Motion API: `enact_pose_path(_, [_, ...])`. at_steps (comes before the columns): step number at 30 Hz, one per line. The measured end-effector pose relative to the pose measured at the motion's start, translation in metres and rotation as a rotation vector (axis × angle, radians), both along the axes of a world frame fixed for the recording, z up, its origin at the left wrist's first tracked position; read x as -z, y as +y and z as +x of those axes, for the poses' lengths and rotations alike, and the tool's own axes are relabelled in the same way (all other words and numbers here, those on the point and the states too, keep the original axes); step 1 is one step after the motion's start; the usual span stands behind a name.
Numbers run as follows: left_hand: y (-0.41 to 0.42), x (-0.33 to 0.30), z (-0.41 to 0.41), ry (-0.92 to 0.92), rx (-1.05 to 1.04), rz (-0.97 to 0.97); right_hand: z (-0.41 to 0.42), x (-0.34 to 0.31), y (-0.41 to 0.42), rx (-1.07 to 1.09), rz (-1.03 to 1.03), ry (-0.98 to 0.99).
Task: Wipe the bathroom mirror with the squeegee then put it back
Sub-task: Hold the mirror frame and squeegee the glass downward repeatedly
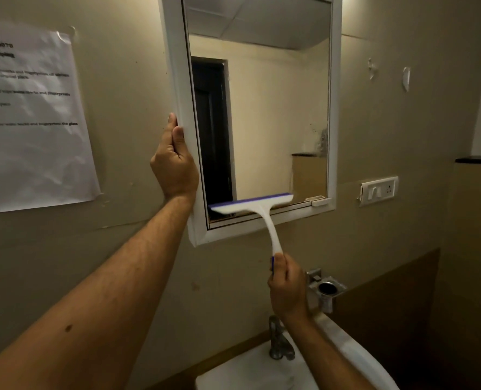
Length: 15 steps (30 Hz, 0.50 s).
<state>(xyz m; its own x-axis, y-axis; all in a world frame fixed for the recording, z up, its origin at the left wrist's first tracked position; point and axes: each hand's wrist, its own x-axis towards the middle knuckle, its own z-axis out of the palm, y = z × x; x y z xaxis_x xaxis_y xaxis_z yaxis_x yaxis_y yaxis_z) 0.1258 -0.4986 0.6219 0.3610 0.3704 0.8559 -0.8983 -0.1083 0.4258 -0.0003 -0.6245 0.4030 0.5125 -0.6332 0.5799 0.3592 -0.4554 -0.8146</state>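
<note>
Squeegee (pixel 252 205) blade is lying against the mirror (pixel 276 114) near its bottom edge; my right hand (pixel 287 285) is gripping the handle, my left hand (pixel 174 161) is clamping the frame. Uneven pressure risks streaking.

Mirror (pixel 262 108) on the wall (pixel 388 235), above the sink (pixel 250 370). Paper sheet (pixel 34 119) to its left; switch plate (pixel 378 190) to its right, near the lower right corner. Left hand (pixel 174 164) on the mirror's left edge. Squeegee (pixel 252 204) along the mirror's bottom edge, handle down in the right hand (pixel 287 285). Tap (pixel 278 339) at the sink's back edge; holder (pixel 327 288) just right of the right hand.
</note>
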Motion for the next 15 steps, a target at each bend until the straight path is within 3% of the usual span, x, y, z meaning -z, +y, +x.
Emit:
enact_pose_path(4, [-0.003, 0.001, 0.0, -0.036, 0.034, -0.01, -0.007, 0.009, 0.0, -0.021, 0.02, 0.044])
enact_pose_path(11, [-0.005, 0.002, 0.002, -0.048, 0.071, -0.002, 0.0, -0.058, 0.005, -0.032, -0.01, -0.041])
enact_pose_path(15, [-0.004, 0.0, 0.003, -0.054, 0.048, 0.0, 0.003, -0.041, 0.008, -0.037, -0.022, -0.042])
